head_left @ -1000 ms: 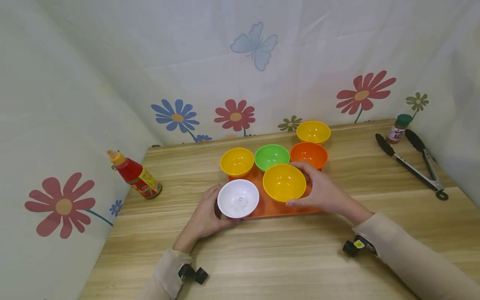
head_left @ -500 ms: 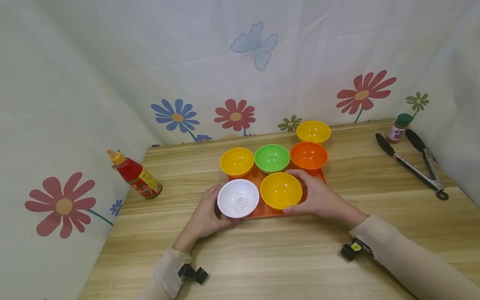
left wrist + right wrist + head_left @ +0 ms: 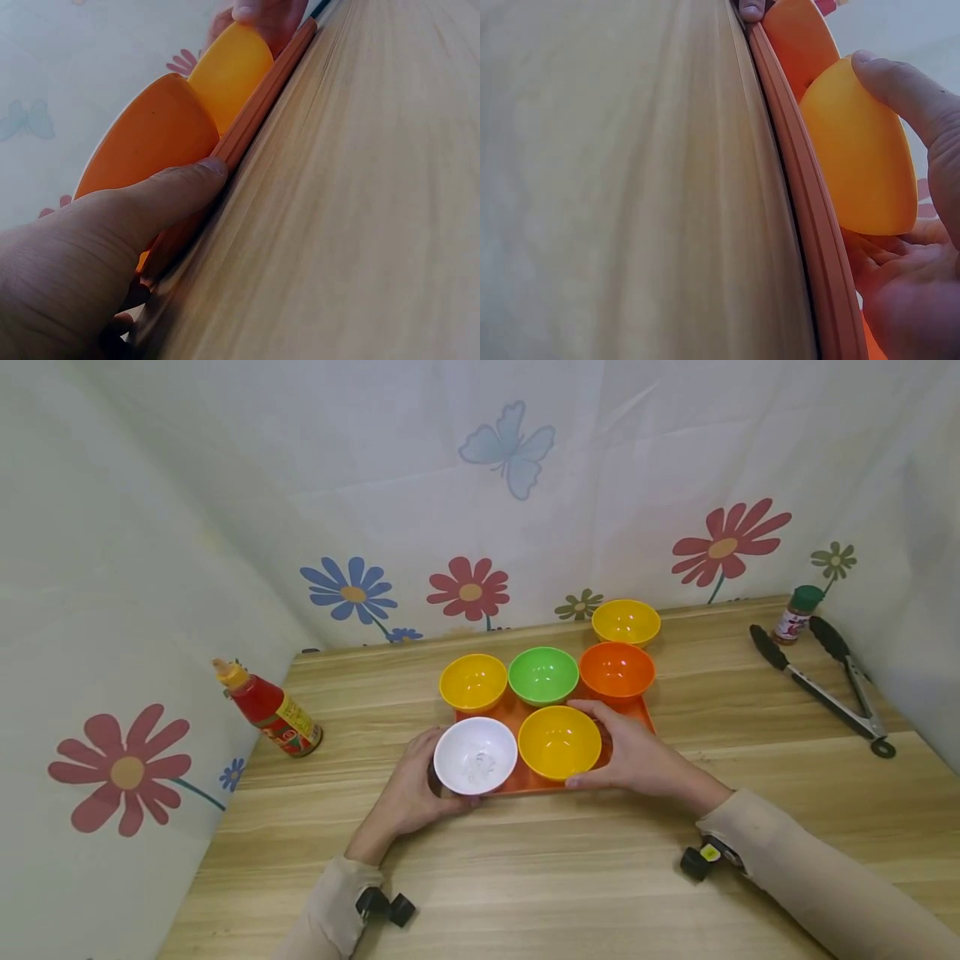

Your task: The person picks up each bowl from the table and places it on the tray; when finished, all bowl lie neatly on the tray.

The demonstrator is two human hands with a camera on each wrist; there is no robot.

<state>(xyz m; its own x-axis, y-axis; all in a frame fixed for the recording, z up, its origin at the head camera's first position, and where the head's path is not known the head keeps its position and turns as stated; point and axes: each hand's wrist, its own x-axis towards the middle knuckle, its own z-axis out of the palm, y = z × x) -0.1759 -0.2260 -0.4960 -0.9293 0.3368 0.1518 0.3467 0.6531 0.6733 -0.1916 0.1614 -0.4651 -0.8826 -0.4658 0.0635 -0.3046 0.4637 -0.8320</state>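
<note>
My left hand [image 3: 411, 789] grips the near left corner of the orange tray [image 3: 259, 105], thumb along its edge. Against that hand sits a bowl with a white inside [image 3: 476, 756] and orange outside [image 3: 161, 135]. My right hand [image 3: 637, 752] holds a yellow bowl [image 3: 559, 743] on the tray's front part, right beside the white-lined one. In the right wrist view its thumb [image 3: 900, 86] lies at the rim, with the other fingers round the far side. Behind these, a yellow bowl [image 3: 474, 682], a green bowl [image 3: 543, 676] and an orange bowl [image 3: 617, 672] form a row.
Another yellow bowl [image 3: 626, 622] stands behind the orange one, near the curtain. On the left is a red sauce bottle [image 3: 273, 714]. Black-tipped tongs [image 3: 832, 697] and a green-capped spice jar [image 3: 797, 617] are at the right on the wooden table [image 3: 525, 877].
My right hand has brought the yellow bowl down and slightly left, beside the white-lined bowl, mostly in the first half second. My left hand stays in place.
</note>
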